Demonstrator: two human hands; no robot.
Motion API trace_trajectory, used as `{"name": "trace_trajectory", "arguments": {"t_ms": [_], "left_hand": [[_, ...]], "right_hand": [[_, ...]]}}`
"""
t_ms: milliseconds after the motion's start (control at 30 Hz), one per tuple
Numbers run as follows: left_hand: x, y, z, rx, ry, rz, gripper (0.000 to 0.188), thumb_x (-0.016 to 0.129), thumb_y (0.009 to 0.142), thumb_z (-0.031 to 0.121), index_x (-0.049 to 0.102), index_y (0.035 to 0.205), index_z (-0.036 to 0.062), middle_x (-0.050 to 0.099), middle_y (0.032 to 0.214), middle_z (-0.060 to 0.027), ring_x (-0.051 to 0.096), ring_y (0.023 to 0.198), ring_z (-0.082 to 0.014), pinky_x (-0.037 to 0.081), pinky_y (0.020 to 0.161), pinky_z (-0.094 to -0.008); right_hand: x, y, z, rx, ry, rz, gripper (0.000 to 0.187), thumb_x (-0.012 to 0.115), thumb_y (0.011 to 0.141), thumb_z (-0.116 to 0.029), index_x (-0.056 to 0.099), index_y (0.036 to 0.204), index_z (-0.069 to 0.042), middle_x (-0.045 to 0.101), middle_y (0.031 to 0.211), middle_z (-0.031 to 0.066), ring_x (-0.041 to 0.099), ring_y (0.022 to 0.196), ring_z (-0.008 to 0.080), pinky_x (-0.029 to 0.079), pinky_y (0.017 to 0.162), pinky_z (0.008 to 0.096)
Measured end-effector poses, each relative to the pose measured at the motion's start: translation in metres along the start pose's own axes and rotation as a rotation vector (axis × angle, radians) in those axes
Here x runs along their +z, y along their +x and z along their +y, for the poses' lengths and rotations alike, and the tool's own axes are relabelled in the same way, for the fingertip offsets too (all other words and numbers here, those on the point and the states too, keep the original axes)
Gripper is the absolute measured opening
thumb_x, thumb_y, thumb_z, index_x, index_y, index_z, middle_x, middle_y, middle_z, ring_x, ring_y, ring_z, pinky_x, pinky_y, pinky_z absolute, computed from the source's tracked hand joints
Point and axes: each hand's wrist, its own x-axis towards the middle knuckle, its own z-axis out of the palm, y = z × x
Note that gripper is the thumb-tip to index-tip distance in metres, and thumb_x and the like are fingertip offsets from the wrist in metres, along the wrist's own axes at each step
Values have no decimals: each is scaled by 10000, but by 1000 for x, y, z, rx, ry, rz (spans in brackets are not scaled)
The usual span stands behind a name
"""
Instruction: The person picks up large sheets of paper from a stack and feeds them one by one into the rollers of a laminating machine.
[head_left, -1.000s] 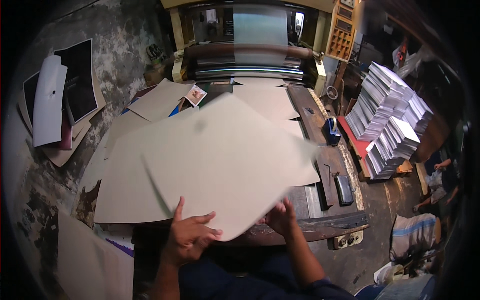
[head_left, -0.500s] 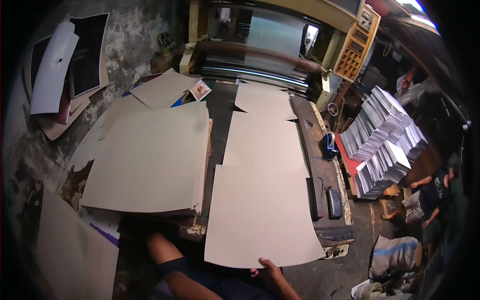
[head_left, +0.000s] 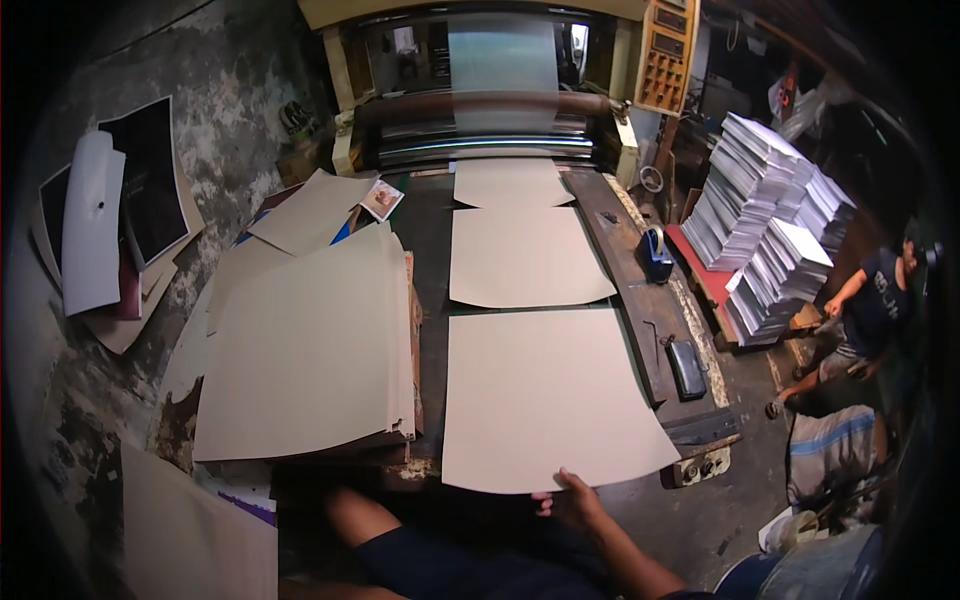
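My R hand (head_left: 574,500) pinches the near edge of a beige sheet (head_left: 550,400), thumb on top, sheet at lower ctr of frame, just short of the next sheet (head_left: 525,255) twd the rollers (head_left: 485,148); my L hand's out of frame, can't tell its grip. Blue tape dispenser (head_left: 656,266) R of ctr w/ a tape roll (head_left: 654,239) in it; red-topped pallet (head_left: 692,247) upper R w/ wht paper stacks (head_left: 750,200) on it. Blue-striped sack (head_left: 830,455) lower R, contents hidden.

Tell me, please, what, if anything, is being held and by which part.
The right hand holds the nearest sheet by its near edge; left hand unseen.
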Motion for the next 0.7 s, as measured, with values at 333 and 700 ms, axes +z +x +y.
{"name": "trace_trajectory", "arguments": {"t_ms": [333,700], "left_hand": [[34,-34,73,177,461,-341,179,602,780,244,676,869,108,626,963,-79,569,923,-270,425,875,-441],[-57,-66,14,-531,1230,677,1094,776,655,616,348,1456,6,360,1501,-220,314,1410,-390,217,1152,-498]], "right_hand": [[30,44,-30,-166,32,56,512,478,949,-501,490,1131,-22,619,1018,188,589,820,223,500,821,432],[47,46,-32,-365,196,262,601,563,928,-455,336,1396,-154,577,1237,118,580,937,242,509,842,446]]}}
